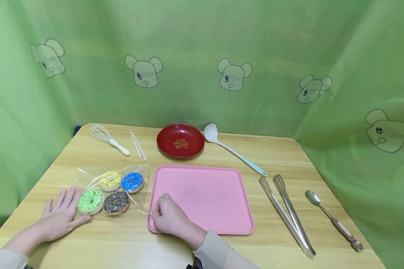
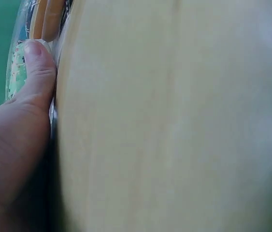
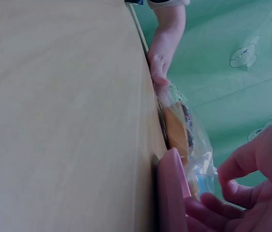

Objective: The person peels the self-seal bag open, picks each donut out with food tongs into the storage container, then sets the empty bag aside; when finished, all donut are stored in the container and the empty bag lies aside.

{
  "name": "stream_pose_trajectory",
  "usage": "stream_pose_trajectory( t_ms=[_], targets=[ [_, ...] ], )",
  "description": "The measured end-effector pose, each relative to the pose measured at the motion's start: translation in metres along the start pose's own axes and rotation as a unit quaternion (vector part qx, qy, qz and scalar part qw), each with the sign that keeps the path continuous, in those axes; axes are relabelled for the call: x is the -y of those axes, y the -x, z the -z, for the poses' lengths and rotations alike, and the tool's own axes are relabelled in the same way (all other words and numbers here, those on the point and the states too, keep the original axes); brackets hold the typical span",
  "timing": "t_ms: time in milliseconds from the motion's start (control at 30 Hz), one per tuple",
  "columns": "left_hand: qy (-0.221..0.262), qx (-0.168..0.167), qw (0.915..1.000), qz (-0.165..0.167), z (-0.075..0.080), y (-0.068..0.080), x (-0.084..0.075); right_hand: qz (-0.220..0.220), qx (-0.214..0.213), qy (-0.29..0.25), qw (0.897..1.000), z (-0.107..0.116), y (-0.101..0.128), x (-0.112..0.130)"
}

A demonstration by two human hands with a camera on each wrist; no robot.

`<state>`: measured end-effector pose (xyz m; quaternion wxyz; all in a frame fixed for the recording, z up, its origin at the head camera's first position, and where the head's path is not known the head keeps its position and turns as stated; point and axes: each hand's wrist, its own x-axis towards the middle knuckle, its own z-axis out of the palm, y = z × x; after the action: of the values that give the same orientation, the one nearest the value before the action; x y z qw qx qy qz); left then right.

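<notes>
Four doughnuts sit in a clear bag left of the pink tray. Left hand lies flat, fingers spread, touching it. Right hand pinches its corner; tugging might tear the plastic or spill doughnuts.

Both hands are bare, without rings or gloves. The left hand, at the lower left of the head view, and the right hand, low in the middle, each come out of a light beige sleeve with a plain cuff.
</notes>
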<state>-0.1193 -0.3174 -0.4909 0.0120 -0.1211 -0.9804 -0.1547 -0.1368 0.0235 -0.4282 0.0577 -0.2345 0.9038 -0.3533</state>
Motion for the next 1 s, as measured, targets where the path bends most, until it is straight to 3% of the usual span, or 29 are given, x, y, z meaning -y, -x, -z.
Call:
stream_pose_trajectory(
  t_ms=[333, 533, 667, 800, 1000],
  targets=[
    [0.004, 0.02, 0.9997, 0.012, 0.008, -0.003, -0.006, -0.002, -0.003, 0.002, 1.0, 0.0, 0.002, -0.005],
    [0.006, 0.022, 0.9996, 0.014, 0.007, 0.0, -0.007, 0.026, 0.01, -0.008, 1.0, 0.002, -0.001, -0.006],
    [0.009, 0.024, 0.9995, 0.016, 0.008, 0.0, -0.01, 0.048, 0.024, 0.0, 0.999, 0.004, -0.005, -0.002],
    [0.011, 0.029, 0.9994, 0.017, 0.01, 0.0, -0.013, 0.036, 0.03, 0.002, 0.999, 0.004, -0.014, 0.01],
    [0.007, 0.017, 0.9997, 0.016, 0.008, 0.001, -0.01, 0.036, 0.006, 0.067, 0.997, -0.007, -0.034, 0.017]
  ],
)
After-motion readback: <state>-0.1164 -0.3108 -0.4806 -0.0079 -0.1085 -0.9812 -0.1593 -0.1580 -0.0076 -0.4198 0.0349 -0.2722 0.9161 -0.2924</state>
